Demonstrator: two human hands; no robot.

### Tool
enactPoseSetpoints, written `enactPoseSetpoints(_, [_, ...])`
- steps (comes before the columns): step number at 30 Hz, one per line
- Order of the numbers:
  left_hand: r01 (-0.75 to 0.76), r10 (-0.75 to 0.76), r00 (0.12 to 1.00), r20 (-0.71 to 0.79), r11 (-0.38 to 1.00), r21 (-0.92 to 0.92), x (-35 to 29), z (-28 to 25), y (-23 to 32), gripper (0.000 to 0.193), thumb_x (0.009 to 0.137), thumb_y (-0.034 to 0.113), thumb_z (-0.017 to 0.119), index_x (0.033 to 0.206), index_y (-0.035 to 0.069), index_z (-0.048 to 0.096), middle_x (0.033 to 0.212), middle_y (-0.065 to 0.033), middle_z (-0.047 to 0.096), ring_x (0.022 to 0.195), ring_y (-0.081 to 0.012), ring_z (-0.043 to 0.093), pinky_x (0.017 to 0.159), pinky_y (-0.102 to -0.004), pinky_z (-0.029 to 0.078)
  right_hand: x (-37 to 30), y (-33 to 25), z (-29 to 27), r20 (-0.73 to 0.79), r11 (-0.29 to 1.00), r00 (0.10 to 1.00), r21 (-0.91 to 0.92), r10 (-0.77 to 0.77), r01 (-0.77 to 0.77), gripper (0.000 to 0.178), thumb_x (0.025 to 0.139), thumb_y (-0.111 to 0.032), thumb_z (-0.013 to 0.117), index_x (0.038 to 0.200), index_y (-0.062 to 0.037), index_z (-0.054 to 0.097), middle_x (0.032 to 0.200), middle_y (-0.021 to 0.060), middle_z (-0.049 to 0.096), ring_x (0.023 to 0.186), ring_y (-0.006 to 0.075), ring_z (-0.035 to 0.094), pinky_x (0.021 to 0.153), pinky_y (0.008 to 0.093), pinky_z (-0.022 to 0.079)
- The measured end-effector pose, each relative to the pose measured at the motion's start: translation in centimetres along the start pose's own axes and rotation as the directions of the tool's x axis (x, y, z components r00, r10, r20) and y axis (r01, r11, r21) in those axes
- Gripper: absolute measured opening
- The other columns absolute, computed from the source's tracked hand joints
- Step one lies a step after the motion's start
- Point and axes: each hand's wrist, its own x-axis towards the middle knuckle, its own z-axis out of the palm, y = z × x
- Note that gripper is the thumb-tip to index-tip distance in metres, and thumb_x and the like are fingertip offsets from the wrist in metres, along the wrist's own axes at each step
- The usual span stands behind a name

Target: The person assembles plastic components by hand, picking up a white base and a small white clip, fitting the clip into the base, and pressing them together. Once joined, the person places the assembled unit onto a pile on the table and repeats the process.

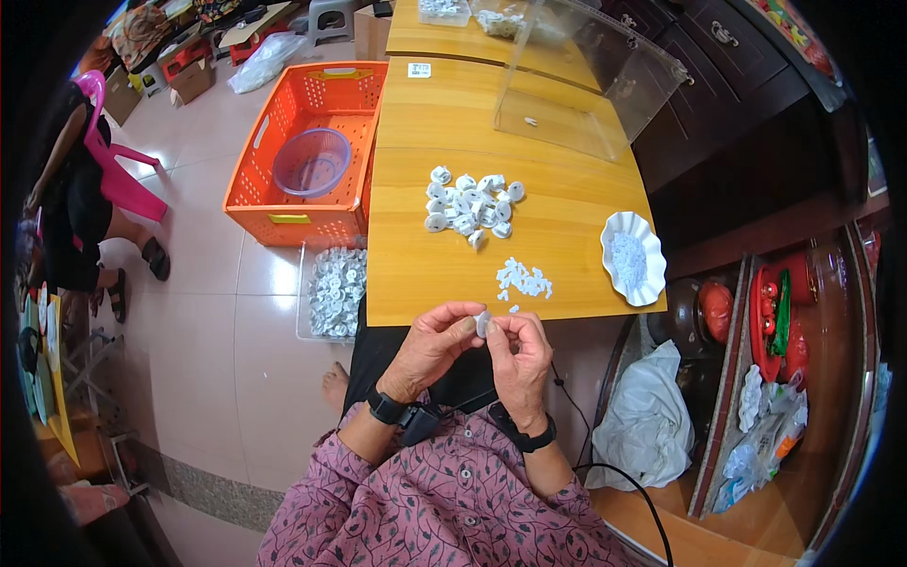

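Close to the near edge of the yellow wooden table (pixel 406 274), my left hand (pixel 436 342) and my right hand (pixel 520 357) meet with fingertips pinched. Between them is a small round white plastic piece (pixel 483 324), gripped from both sides. Just beyond my fingers lies a loose scatter of tiny white plastic bits (pixel 522 279). Farther back sits a heap of white round plastic parts (pixel 470 204), knob-like with raised stems. To the right, a white wavy-rimmed dish (pixel 653 290) holds more tiny pale pieces. Fine details of the held piece are covered by my fingers.
Left of the table, an orange crate (pixel 274 213) holds a purple basket (pixel 313 163); nearer stands a clear bin of small parts (pixel 337 295). A clear plastic box (pixel 567 128) stands at the table's back. Another person (pixel 80 208) is at far left. A black cable (pixel 642 491) runs lower right.
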Motion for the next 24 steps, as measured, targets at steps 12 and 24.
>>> enactPoseSetpoints(12, [-0.037,0.037,0.999,0.002,0.984,0.174,-0.4,-0.1,0.7,0.025,0.100,0.008,0.064,0.124,0.000,0.065,0.110,-0.0061,0.068,0.094,-0.0134,0.066,0.082,-0.0262,0.056,-0.1,0.7,-0.3,0.088,0.997,0.996,-0.067,0.033,-0.028,0.010,0.095,-0.008,0.068,0.097,0.0011,0.065,0.094,0.0086,0.064,0.074,0.0144,0.066,0.065,0.0283,0.054])
enactPoseSetpoints(24, [-0.030,0.036,0.999,-0.035,0.983,0.179,-0.7,-0.2,0.6,0.024,0.100,0.009,0.064,0.123,0.000,0.066,0.109,-0.0066,0.070,0.094,-0.0131,0.067,0.081,-0.0266,0.057,-0.1,0.6,-0.1,0.084,0.980,0.996,-0.195,-0.023,0.039,0.010,0.095,-0.008,0.067,0.095,0.0001,0.061,0.090,0.0106,0.061,0.072,0.0205,0.065,0.063,0.0324,0.053])
